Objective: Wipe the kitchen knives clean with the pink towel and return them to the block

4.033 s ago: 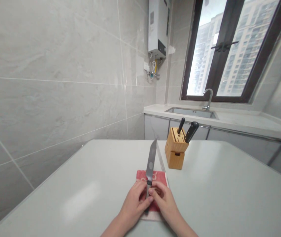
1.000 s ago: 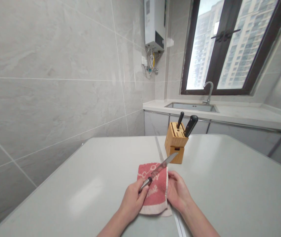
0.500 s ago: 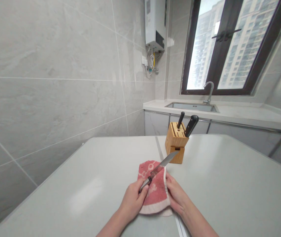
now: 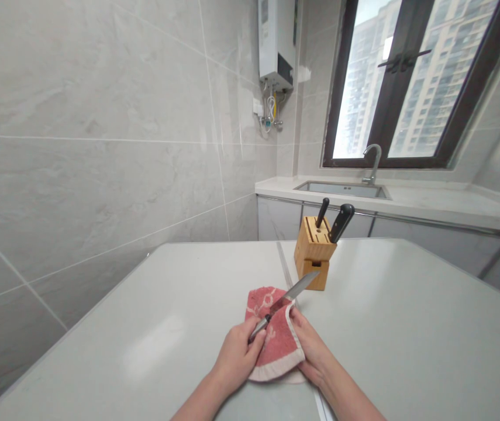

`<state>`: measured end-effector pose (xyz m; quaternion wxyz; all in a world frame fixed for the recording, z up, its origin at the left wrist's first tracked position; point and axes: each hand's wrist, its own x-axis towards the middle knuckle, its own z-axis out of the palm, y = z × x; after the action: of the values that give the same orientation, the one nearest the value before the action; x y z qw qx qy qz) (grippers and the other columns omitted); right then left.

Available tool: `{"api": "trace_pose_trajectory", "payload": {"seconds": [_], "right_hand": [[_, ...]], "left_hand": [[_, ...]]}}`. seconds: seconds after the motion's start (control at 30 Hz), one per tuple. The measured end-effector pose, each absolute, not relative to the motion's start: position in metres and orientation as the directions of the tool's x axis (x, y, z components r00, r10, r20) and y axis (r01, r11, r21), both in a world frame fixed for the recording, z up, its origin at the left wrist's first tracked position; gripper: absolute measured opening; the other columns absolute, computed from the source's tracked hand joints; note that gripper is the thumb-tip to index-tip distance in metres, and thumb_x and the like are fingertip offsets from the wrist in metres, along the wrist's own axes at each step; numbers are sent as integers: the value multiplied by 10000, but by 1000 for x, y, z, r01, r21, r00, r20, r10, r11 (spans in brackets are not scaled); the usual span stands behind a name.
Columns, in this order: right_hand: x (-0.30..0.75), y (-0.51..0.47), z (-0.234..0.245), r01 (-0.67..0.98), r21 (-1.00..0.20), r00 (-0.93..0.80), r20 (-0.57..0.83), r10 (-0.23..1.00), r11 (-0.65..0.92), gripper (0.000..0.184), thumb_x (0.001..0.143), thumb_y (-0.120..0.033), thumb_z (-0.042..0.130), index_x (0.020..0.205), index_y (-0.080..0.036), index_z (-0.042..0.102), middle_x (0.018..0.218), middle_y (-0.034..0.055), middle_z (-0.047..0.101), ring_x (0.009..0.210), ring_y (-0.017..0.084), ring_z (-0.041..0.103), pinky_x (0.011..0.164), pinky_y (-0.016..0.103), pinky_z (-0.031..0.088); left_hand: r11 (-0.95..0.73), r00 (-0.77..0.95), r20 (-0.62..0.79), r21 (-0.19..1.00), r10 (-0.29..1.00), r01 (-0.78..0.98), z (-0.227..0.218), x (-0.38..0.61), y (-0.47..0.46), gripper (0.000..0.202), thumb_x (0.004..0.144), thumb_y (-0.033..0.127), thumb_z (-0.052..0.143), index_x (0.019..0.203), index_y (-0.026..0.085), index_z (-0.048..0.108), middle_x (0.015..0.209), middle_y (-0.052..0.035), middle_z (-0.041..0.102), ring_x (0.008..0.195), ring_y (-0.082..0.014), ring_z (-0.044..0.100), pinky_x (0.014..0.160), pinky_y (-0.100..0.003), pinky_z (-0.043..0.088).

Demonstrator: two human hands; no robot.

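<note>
My left hand (image 4: 234, 356) is closed round the metal handle of a knife (image 4: 287, 299), whose blade points up and to the right toward a wooden knife block (image 4: 312, 252). A red patterned cloth (image 4: 273, 339) lies under the blade on the white table (image 4: 144, 327). My right hand (image 4: 310, 351) grips the cloth's right edge and folds it up against the blade, thumb on top. Two black-handled knives stand in the block.
The table meets a tiled wall on the left. Behind it runs a counter with a steel sink (image 4: 341, 189) and tap (image 4: 373, 161) under a dark-framed window. A white water heater (image 4: 275, 41) hangs on the wall.
The knife has tipped from upright to slanting right over the cloth. My right hand has lifted the cloth's right edge further up against the blade.
</note>
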<state>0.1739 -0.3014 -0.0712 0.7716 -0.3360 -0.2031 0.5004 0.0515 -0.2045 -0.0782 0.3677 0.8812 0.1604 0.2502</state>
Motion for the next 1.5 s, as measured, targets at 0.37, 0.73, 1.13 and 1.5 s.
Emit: {"api": "trace_pose_trajectory", "payload": {"seconds": [0.37, 0.73, 1.13, 1.5], "right_hand": [[175, -300, -76, -583, -768, 434, -18, 901, 266, 345, 638, -225, 748, 949, -160, 613, 907, 80, 710, 781, 209, 674, 743, 337, 515], [174, -299, -77, -537, -805, 447, -16, 894, 254, 298, 619, -278, 758, 863, -142, 656, 771, 65, 722, 716, 216, 674, 712, 354, 518], [174, -299, -78, -564, -779, 464, -23, 886, 275, 230, 639, -226, 749, 832, -141, 656, 765, 57, 725, 724, 201, 677, 719, 326, 517], [175, -300, -76, -580, -757, 445, 16, 895, 302, 212, 674, -189, 721, 873, -150, 659, 796, 56, 726, 718, 193, 677, 734, 327, 512]], "left_hand": [[-670, 820, 338, 739, 462, 73, -72, 51, -207, 248, 854, 313, 431, 905, 182, 636, 774, -50, 666, 682, -188, 584, 660, -245, 435], [-648, 843, 329, 761, 425, 30, -67, 52, -209, 267, 836, 288, 445, 961, 186, 658, 850, -59, 692, 754, -204, 606, 713, -258, 458], [-669, 811, 358, 742, 463, 54, -72, 53, -207, 266, 835, 320, 464, 766, 162, 667, 704, -50, 663, 658, -181, 574, 664, -252, 449], [-594, 769, 370, 805, 521, 15, -75, 55, -205, 118, 787, 254, 531, 703, 171, 527, 661, -3, 594, 646, -153, 552, 612, -205, 403]]}}
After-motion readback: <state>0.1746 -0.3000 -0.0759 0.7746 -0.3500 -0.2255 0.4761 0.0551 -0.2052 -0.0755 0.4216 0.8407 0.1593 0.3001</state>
